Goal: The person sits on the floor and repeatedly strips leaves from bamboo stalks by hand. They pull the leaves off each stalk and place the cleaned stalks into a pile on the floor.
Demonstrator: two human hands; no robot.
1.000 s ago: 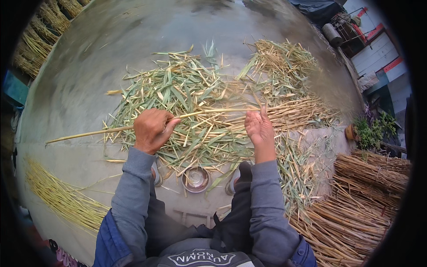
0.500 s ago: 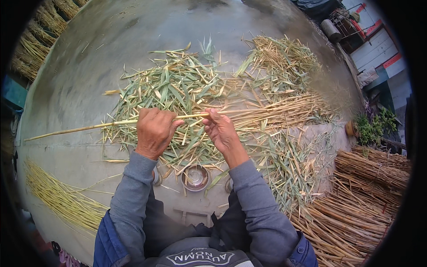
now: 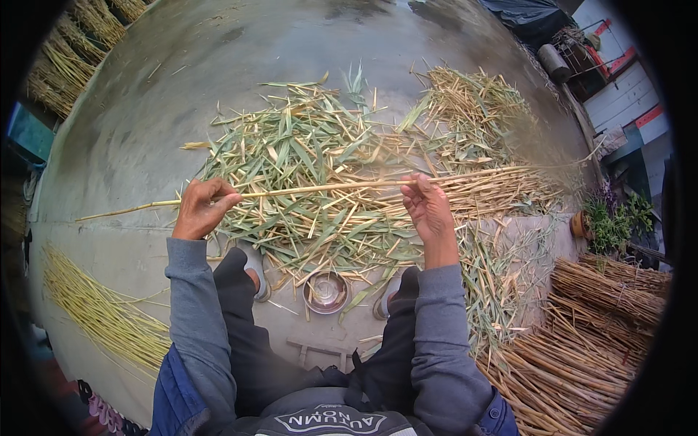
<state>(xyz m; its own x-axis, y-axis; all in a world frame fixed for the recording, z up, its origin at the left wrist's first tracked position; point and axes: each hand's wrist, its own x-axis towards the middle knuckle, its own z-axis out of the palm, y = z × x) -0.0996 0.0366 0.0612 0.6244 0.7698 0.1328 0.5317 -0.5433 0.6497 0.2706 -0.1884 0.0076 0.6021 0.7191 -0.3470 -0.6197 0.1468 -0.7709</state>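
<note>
A long pale reed stalk (image 3: 320, 188) stretches level across the view in front of me, held up over a heap of green and straw-coloured leaf strips (image 3: 291, 145). My left hand (image 3: 203, 208) pinches it near its thinner left end, which pokes out past the fingers. Farther right, my right hand (image 3: 429, 211) grips the same stalk between thumb and fingertips, palm turned partly up. Beyond that hand the stalk runs on over a layer of similar cut stalks (image 3: 487, 192). Both hands are well apart.
Between my feet stands a round metal bowl (image 3: 326, 293). Thin yellow-green stalks (image 3: 102, 312) lie at the left. Brown stalk bundles (image 3: 574, 356) are piled at the lower right, with a potted plant (image 3: 614, 214) beyond. More bundles (image 3: 69, 58) rest at the far left.
My hands have moved apart along the stalk, the left one to the left and the right one to the right. The stalk has shifted rightward, showing more length between them.
</note>
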